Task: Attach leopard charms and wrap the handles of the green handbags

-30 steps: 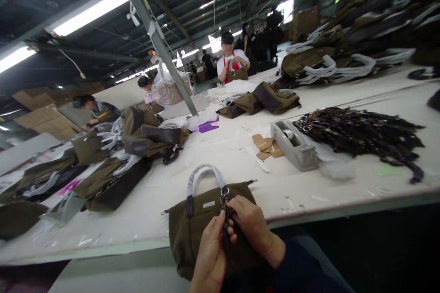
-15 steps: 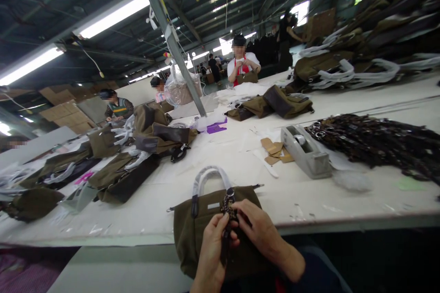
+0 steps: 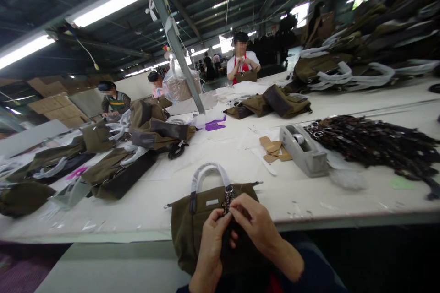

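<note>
At the near edge of the table (image 3: 165,201), the left hand (image 3: 211,242) and right hand (image 3: 257,224) seemingly pinch the half-hidden tassel (image 3: 228,198) on the bag (image 3: 190,236). A slack pinch could drop it; tugging could tilt the bag.

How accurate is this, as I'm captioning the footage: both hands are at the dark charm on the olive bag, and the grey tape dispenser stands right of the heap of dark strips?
One thing is wrong: in the head view, the grey tape dispenser stands left of the heap of dark strips. Both the left hand and right hand are at the dark charm on the olive bag.
</note>
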The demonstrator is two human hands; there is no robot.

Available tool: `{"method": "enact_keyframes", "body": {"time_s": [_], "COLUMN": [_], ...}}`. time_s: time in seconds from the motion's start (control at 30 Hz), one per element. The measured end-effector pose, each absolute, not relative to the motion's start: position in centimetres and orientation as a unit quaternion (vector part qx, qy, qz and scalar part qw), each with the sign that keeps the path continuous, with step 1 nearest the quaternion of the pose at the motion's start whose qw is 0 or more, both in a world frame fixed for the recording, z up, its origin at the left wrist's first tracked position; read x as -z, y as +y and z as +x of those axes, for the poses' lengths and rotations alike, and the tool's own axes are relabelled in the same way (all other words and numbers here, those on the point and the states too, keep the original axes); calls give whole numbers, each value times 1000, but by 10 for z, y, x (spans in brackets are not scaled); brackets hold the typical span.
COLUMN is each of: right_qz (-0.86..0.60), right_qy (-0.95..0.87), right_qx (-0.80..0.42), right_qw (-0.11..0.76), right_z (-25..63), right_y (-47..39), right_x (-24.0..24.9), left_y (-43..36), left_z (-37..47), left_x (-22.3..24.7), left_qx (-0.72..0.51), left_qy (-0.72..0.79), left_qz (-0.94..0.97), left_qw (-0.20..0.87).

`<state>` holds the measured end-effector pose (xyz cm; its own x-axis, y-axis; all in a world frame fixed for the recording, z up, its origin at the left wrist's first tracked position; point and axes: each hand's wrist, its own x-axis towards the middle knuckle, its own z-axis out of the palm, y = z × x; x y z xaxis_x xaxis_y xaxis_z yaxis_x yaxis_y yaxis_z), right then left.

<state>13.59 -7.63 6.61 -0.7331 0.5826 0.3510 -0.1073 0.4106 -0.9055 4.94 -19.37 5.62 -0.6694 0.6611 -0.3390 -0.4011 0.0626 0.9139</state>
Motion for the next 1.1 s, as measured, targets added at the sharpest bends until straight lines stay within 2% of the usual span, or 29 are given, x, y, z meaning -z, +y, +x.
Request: {"method": "enact_keyframes", "body": {"time_s": [0.1,0.23,0.43,0.67,0.9,1.1], "right_qz": [-286,-326,-247,-81,-82,-90], "right_qy": [-715,-749,-724,-851,-874,-885], "right_qx": [-524,-490,-559,-422,-358,-306], "right_qw": [364,305,319,302,320,339], "right_z": [133,112,107,143,150,149], "right_y": [-62,-36,-44,-78,-90,-92], "right_x": [-57,-55,-63,-59,-35,-38], "left_y": [-195,-195,-195,-195,-197,-195], "left_z": [48,47,47,49,49,51], "left_x": [-53,-51,-52,-56,-53,-55], "left_qx": [-677,-671,-674,-675,-694,-688], "left_qy": [613,620,615,613,580,584], "left_qz": [104,100,109,114,136,151], "left_qw": [394,395,395,395,406,404]}}
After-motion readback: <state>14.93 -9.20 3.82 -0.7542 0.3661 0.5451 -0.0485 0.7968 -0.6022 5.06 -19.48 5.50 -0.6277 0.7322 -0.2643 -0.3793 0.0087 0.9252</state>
